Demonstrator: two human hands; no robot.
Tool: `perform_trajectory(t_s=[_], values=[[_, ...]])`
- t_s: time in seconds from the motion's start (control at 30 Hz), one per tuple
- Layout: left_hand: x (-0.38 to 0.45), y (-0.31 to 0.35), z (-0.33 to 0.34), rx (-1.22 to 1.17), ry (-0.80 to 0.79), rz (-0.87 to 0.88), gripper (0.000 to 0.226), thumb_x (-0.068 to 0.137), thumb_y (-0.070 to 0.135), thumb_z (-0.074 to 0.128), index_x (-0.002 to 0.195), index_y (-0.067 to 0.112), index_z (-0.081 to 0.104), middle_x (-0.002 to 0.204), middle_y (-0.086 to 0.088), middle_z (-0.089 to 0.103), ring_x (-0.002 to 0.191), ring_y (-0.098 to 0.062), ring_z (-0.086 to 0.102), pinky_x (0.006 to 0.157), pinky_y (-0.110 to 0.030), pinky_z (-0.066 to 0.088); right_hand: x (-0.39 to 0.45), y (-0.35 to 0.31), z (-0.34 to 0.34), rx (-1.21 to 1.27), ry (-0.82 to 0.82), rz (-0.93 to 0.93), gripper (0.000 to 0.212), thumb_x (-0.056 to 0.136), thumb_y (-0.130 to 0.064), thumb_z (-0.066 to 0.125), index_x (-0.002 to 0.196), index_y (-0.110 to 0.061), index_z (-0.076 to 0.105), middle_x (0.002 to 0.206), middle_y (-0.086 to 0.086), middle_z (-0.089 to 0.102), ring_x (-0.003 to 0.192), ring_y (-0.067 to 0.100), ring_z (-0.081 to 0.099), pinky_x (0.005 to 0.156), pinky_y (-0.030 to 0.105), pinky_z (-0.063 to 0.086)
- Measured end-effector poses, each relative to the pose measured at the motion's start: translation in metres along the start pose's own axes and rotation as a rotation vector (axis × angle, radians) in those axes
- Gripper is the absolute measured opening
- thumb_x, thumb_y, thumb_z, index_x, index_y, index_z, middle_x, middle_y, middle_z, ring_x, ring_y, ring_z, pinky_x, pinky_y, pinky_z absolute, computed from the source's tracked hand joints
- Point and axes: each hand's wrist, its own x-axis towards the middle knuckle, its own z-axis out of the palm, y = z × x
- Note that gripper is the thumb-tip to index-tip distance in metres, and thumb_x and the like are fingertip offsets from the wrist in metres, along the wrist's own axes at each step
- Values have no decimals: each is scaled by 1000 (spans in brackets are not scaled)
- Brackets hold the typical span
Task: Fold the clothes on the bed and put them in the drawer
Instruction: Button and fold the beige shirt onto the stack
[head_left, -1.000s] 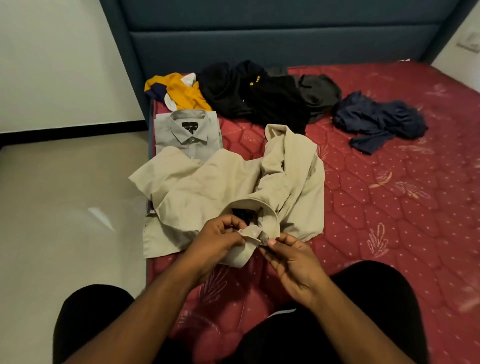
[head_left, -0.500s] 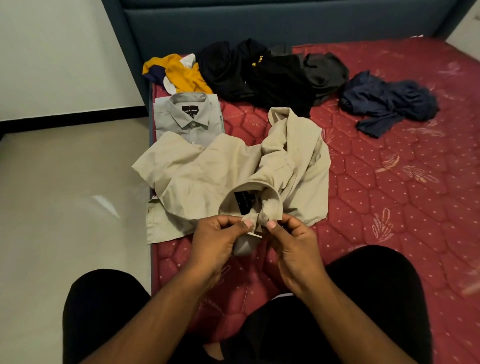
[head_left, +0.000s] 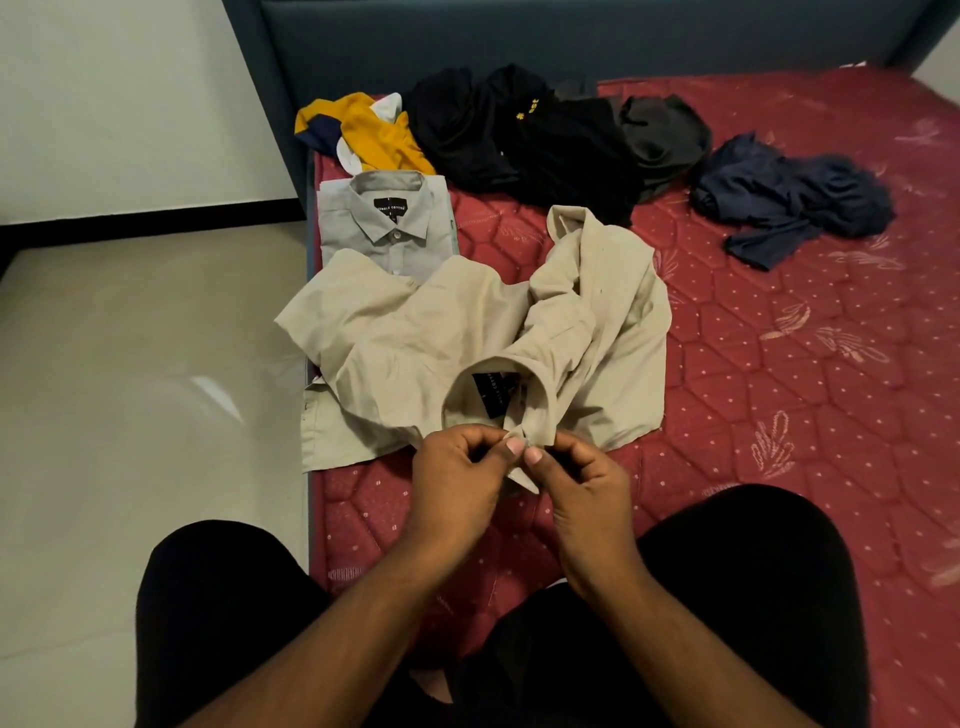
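- At the near edge of the red quilted mattress (head_left: 779, 389), we held the crumpled beige cotton shirt (head_left: 441, 338) by its collar, where a black label (head_left: 493, 392) showed inside the neck.
- Our left hand (head_left: 457, 478) had its fingers curled, pinching the collar's front edge between thumb and forefinger, a clenched grip on the cloth.
- Our right hand (head_left: 582, 488) pinched the same collar edge just beside the left, thumbs nearly touching, so both grips were grasping the beige shirt.
- The rest of the beige shirt lay spread across the bed, one sleeve hanging past the mattress edge toward the pale tiled floor (head_left: 130, 389).
- Beyond it lay a folded grey button-up shirt (head_left: 389, 223), its lower part tucked under the beige one.
- Near the dark blue padded headboard (head_left: 519, 36) we saw a yellow, navy and white garment (head_left: 363, 130), then a heap of black clothes (head_left: 519, 140) touching a dark grey piece (head_left: 665, 135).
- A rumpled navy blue garment (head_left: 795, 197) lay apart to the right.
- Our black-clad knees (head_left: 753, 597) rested on the mattress at the bottom of the view.
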Motion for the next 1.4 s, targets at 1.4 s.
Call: perform_trajectory(t_s=[1.4], values=[[16, -21, 11, 385, -122, 113, 9, 97, 10, 52, 92, 11, 59, 80, 7, 59, 70, 1, 54, 59, -9, 38, 12, 4, -6, 194, 46, 381, 9, 74, -6, 72, 82, -2, 72, 79, 22, 67, 61, 20, 59, 48, 25, 48]])
